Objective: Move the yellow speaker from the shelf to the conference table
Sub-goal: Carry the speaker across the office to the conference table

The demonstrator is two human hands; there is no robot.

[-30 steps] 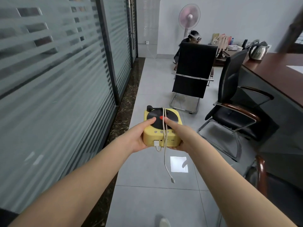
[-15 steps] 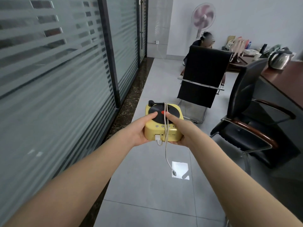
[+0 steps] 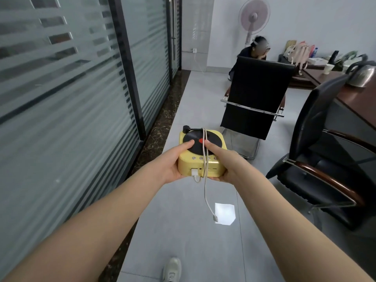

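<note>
the yellow speaker [image 3: 202, 157], shaped like a small turntable with a black disc and a red dot on top, is up in the air over the grey floor [image 3: 183, 231], held out in front at arm's length. the left hand [image 3: 173, 161] clasps its left side, thumb lying on the disc, fingers curled under the body. the right hand [image 3: 227, 165] grips the right side the same way, thumb on the disc near the red dot. a white cable [image 3: 206, 180] is plugged into the near face, loops over the top and hangs down with its free plug dangling above the floor. a bright patch of light lies on the tiles just beside the plug. a shoe [image 3: 173, 269] shows at the bottom edge. to the right, two black chairs [image 3: 254, 98] stand near the dark wood table [image 3: 354, 96], which carries a kettle [image 3: 362, 75] and a cup [image 3: 328, 68]. a seated person [image 3: 254, 51] and a fan [image 3: 254, 17] are at the far wall. frosted glass panels [image 3: 61, 98] run along the left.
</note>
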